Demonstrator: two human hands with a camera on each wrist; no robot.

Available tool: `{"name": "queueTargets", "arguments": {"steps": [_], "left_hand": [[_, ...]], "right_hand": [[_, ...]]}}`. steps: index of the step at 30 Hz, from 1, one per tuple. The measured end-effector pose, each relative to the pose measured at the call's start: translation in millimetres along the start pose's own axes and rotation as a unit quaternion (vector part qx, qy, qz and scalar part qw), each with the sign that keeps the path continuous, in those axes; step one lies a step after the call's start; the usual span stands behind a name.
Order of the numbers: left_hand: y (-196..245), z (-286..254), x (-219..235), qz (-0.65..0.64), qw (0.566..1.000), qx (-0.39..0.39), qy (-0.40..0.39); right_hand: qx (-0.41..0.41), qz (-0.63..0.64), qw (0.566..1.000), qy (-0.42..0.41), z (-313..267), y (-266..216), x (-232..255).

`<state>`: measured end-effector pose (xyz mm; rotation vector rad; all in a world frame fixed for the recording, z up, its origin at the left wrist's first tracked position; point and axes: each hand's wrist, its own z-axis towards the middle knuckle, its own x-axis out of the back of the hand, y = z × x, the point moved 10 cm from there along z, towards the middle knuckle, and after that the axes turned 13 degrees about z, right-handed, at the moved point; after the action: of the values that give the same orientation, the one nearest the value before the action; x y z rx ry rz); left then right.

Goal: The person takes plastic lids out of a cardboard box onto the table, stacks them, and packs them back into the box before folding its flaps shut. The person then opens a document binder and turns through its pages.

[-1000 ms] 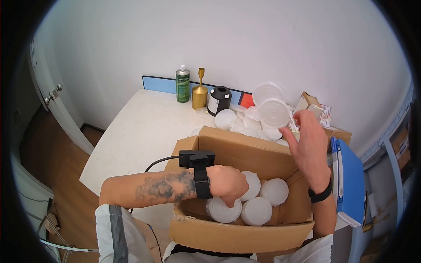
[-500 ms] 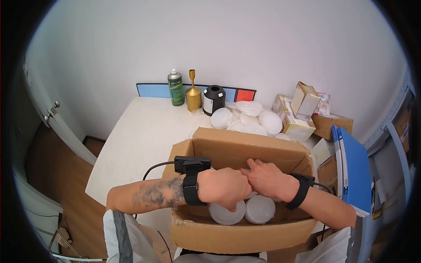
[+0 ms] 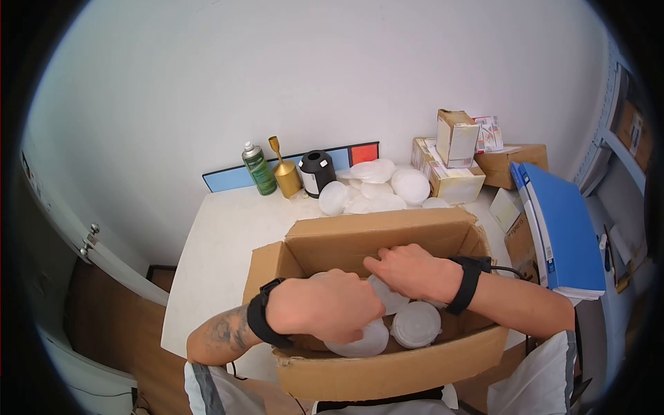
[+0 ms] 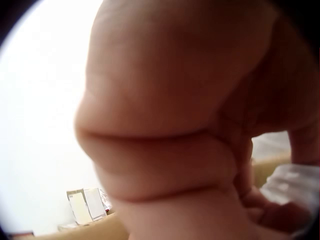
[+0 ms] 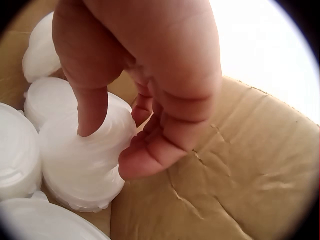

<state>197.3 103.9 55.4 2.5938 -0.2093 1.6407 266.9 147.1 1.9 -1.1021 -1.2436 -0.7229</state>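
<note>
Several round, whitish translucent plastic pieces, one with a ridged lid (image 3: pixel 416 324), lie inside an open cardboard box (image 3: pixel 387 377). In the right wrist view my right hand (image 3: pixel 413 271) pinches one round plastic piece (image 5: pixel 85 160), thumb on its top and fingers at its side. My left hand (image 3: pixel 321 304) reaches into the box beside it, its fingers bent down and thumb over another round piece (image 3: pixel 363 342). The left wrist view shows its fingers (image 4: pixel 280 215) curled near whitish plastic (image 4: pixel 292 185); whether they grip anything is hidden.
More round plastic pieces (image 3: pixel 373 202) are piled behind the box. A green spray can (image 3: pixel 259 169), a gold holder (image 3: pixel 286 178) and a black-and-white cylinder (image 3: pixel 317 174) stand at the back. Small boxes (image 3: pixel 456 183) and blue binders (image 3: pixel 564 232) are at right.
My right hand has come down from above the box's right side into it, and the two round pieces near it are gone from view there. The view has shifted.
</note>
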Motion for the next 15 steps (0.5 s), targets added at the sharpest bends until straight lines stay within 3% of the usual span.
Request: {"name": "queueTargets", "arguments": {"steps": [3, 5, 7, 8, 10, 11, 13, 14, 15], "left_hand": [[-28.2, -14.4, 45.7, -0.051, 0.995, -0.011, 0.084], [-65.0, -24.8, 73.1, -0.095, 0.983, 0.055, 0.149], [-103.7, -26.6, 83.3, -0.091, 0.977, 0.142, 0.129], [-109.3, -24.2, 88.0, -0.090, 0.977, 0.142, 0.131], [-145.4, -28.5, 87.8, -0.305, 0.900, 0.247, 0.188], [-151.8, -21.0, 87.1, -0.306, 0.900, 0.246, 0.191], [-185.4, -24.8, 92.7, -0.307, 0.824, 0.330, 0.343], [-189.3, -27.2, 101.2, -0.147, 0.831, 0.369, 0.390], [-193.0, -20.2, 90.8, -0.149, 0.829, 0.369, 0.393]], "right_hand": [[-0.033, 0.056, 0.997, -0.050, -3.0, -5.8, 10.2], [-0.055, 0.098, 0.990, -0.081, -6.8, -0.3, 1.5], [0.018, 0.064, 0.997, -0.032, -8.1, -2.4, -5.6], [-0.031, 0.054, 0.995, -0.074, -8.4, -2.4, -5.5], [-0.045, 0.062, 0.991, -0.107, -10.3, -4.0, -2.9], [-0.058, 0.072, 0.986, -0.141, -12.3, -3.2, -7.6], [-0.062, 0.072, 0.984, -0.148, -11.9, -3.1, -9.6], [-0.064, 0.075, 0.983, -0.152, -11.6, -2.9, -10.9], [-0.065, 0.072, 0.983, -0.154, -11.9, -3.0, -11.7]]}}
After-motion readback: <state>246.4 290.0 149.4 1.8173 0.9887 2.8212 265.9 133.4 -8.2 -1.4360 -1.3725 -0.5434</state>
